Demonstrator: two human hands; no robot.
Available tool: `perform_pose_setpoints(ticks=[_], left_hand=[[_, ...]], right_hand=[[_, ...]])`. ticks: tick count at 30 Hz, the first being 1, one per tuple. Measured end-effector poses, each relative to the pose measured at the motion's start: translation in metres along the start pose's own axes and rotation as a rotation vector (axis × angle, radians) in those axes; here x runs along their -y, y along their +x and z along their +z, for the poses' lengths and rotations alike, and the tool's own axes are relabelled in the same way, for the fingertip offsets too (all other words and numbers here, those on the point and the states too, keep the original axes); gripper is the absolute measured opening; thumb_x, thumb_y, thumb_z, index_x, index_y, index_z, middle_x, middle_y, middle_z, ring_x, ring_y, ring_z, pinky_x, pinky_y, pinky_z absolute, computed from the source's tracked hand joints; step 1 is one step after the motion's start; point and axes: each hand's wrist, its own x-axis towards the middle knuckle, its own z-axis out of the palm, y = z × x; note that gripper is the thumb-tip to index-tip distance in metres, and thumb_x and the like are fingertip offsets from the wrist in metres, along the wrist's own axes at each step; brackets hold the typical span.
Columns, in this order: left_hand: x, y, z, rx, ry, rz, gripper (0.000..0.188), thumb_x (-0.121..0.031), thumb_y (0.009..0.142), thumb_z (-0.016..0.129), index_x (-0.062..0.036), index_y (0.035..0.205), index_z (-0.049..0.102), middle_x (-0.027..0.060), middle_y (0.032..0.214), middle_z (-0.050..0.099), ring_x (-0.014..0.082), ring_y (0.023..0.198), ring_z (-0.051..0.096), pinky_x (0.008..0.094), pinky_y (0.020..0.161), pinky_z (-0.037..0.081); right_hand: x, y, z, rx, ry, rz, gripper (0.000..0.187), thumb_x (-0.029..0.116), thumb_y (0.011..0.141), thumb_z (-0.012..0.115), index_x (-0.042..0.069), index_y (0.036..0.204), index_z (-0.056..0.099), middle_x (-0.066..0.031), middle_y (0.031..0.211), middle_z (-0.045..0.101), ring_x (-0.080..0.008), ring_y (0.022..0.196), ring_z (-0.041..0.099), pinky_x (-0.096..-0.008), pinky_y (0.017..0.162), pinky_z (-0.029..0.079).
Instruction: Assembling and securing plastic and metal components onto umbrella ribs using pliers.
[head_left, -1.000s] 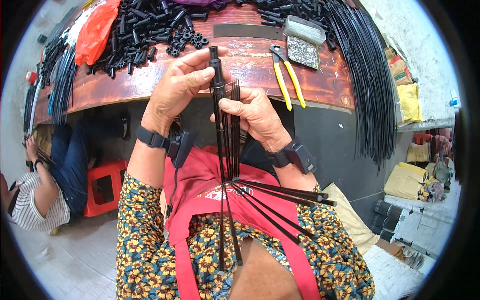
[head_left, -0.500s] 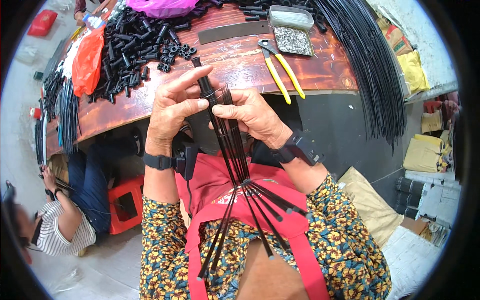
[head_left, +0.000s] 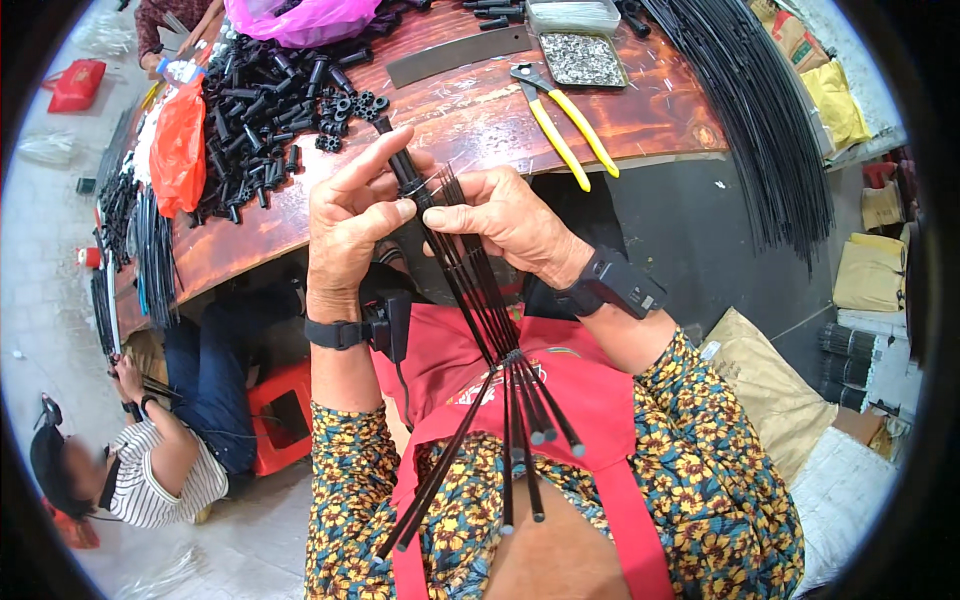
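My left hand (head_left: 343, 222) is closed round a black tubular plastic runner (head_left: 402, 166), with its thumb pressed on the side and its index finger stretched along it. Thin black umbrella ribs (head_left: 483, 300) hang from the runner towards my lap. They gather at a joint over my apron, and the thicker lower ends fan out below. My right hand (head_left: 525, 228) pinches the upper ends of several ribs between thumb and fingers, close beside the runner. Some thin rib tips stick up above the right thumb. Exactly where they meet the runner is partly hidden by my fingers.
On the wooden table (head_left: 450, 110) lie a heap of black plastic runners (head_left: 265, 115), a flat metal bar (head_left: 458, 56), yellow-handled pliers (head_left: 565, 125) and a tray of small metal bits (head_left: 583, 60). Long black rods (head_left: 760, 130) overhang the right edge. A person (head_left: 165, 450) sits at the left.
The view has shifted slightly. The ribs' lower ends have swung and now bunch differently below the joint. Both hands keep nearly the same hold on the runner and ribs.
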Motion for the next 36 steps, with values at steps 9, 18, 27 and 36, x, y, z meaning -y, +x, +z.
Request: perform_pose_setpoints(ticks=[9, 18, 27, 36], left_hand=[[0.004, 0.004, -0.011, 0.054, 0.004, 0.006, 0.059, 0.009, 0.071, 0.062, 0.0029, 0.129, 0.053, 0.0153, 0.113, 0.062, 0.0247, 0.101, 0.064, 0.0343, 0.091, 0.051], [0.003, 0.006, -0.014, 0.085, -0.07, -0.031, 0.065, 0.006, 0.07, 0.068, -0.0029, 0.133, 0.051, 0.0193, 0.11, 0.062, 0.03, 0.102, 0.063, 0.0389, 0.09, 0.052], [0.012, 0.005, -0.015, 0.046, -0.135, -0.023, 0.073, 0.004, 0.07, 0.07, -0.0052, 0.138, 0.045, 0.017, 0.107, 0.062, 0.0291, 0.098, 0.064, 0.0439, 0.091, 0.051], [0.032, 0.011, -0.028, 0.238, -0.355, 0.153, 0.074, 0.009, 0.068, 0.071, -0.02, 0.133, 0.054, 0.0175, 0.106, 0.065, 0.0382, 0.107, 0.061, 0.0576, 0.103, 0.039]], right_hand=[[-0.006, 0.004, -0.002, 0.001, 0.007, -0.049, 0.018, 0.015, 0.085, 0.071, 0.002, 0.096, 0.069, -0.0022, 0.077, 0.066, -0.0093, 0.064, 0.062, -0.0225, 0.056, 0.05], [-0.008, 0.004, -0.001, 0.001, -0.001, -0.059, 0.017, 0.015, 0.084, 0.071, 0.003, 0.096, 0.069, -0.0007, 0.075, 0.065, -0.0083, 0.063, 0.061, -0.0225, 0.056, 0.049], [-0.006, 0.002, 0.001, -0.03, -0.038, -0.044, 0.016, 0.016, 0.083, 0.072, 0.002, 0.091, 0.071, 0.001, 0.071, 0.064, -0.0059, 0.061, 0.058, -0.0212, 0.054, 0.046], [-0.003, 0.001, 0.001, 0.071, 0.008, -0.016, 0.018, 0.017, 0.081, 0.073, 0.003, 0.092, 0.07, -0.0017, 0.072, 0.066, -0.0061, 0.057, 0.058, -0.0187, 0.049, 0.041]])
